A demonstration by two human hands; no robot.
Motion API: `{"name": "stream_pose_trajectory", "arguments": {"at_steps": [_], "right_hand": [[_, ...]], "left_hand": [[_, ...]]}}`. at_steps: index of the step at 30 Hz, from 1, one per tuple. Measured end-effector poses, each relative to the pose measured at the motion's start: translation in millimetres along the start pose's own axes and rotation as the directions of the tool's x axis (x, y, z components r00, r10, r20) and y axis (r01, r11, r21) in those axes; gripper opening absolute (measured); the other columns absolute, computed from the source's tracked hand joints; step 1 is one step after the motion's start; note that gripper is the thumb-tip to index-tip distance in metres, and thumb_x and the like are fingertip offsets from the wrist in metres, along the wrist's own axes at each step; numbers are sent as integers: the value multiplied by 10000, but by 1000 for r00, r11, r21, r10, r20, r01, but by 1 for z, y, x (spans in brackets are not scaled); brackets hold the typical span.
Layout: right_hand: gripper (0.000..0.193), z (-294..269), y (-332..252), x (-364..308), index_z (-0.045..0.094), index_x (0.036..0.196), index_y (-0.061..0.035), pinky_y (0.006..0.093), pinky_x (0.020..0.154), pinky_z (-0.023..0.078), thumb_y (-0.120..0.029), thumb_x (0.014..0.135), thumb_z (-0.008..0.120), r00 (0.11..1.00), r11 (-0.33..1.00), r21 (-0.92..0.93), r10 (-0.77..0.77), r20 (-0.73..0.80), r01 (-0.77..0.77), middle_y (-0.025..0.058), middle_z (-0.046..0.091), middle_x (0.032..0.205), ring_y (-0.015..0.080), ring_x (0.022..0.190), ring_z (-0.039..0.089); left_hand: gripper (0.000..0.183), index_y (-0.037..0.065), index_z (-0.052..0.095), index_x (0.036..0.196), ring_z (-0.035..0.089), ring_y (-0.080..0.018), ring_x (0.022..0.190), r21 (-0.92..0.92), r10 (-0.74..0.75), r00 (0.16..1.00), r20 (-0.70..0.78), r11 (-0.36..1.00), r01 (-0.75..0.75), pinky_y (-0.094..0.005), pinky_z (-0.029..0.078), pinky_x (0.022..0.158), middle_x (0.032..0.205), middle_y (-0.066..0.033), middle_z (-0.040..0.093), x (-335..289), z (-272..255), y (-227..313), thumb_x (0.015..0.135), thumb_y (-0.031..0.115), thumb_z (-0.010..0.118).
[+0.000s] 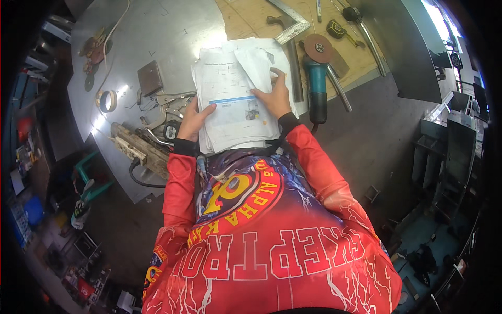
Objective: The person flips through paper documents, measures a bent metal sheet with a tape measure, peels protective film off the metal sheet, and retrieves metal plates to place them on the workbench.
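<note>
A thick stack of printed papers (230, 128) lies at the near edge of the workbench, close against my body. My left hand (193, 121) grips its left side, thumb on top and the other fingers partly hidden. On the right side, my right hand (275, 95) holds the papers with its thumb pressed on the upper sheets. One upper sheet sits slanted across the others near that thumb. Just right of the stack are a hammer (296, 70) and a teal angle grinder (317, 86) with a reddish-brown disc.
Left of the papers lie locking pliers (171, 97), a tape measure (171, 130), a power strip (129, 150) and a tape roll (108, 101). Beyond are a metal square (294, 30) and a yellow-black tape measure (335, 29). A sheet-metal panel (410, 57) stands at right.
</note>
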State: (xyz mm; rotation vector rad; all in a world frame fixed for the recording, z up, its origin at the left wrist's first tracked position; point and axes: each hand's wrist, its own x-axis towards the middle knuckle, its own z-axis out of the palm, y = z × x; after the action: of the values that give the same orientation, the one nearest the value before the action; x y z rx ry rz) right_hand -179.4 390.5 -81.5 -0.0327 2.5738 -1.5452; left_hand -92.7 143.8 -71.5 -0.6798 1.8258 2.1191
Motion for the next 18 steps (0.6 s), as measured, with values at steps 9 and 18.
{"name": "stream_pose_trajectory", "arguments": {"at_steps": [9, 18], "right_hand": [[293, -8, -7, 5, 529, 1085, 16, 439, 712, 480, -195, 892, 595, 982, 990, -85, -124, -145, 113, 289, 635, 856, 452, 792, 620], [366, -32, 2, 23, 591, 1111, 19, 449, 701, 486, -228, 849, 653, 972, 965, -210, -191, -139, 160, 243, 647, 792, 417, 747, 635]], "left_hand": [[518, -38, 470, 1298, 605, -190, 1018, -1, -16, 1000, 6, 1000, 16, -304, 469, 893, 1187, -133, 615, -3, -4, -9, 847, 97, 687], [471, -46, 502, 1255, 615, -212, 1000, -44, 100, 881, -462, 990, -135, -330, 496, 872, 1168, -140, 615, -83, -93, 61, 861, 131, 689]]}}
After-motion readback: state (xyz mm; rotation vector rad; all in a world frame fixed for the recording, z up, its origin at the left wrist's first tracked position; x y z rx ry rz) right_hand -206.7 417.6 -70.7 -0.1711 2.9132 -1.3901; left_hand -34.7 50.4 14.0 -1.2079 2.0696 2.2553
